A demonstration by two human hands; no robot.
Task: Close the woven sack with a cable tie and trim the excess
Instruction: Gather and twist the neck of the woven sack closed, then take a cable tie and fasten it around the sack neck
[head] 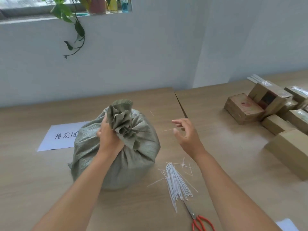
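A grey-green woven sack (136, 157) stands full on the wooden table (50, 189), its mouth bunched into a ruffled neck on top. My left hand (109, 139) grips that neck from the left side. My right hand (186, 134) hovers to the right of the sack, fingers apart, holding nothing. A bundle of white cable ties (176, 180) lies on the table below my right hand. Red-handled scissors (198, 220) lie near the front edge, blades pointing at the ties.
A white paper sheet (61, 137) with printed characters lies left of the sack. Several cardboard boxes (273, 114) are stacked at the right. Cut tie ends (185, 165) are scattered by the bundle. A trailing plant (73, 25) hangs from the windowsill.
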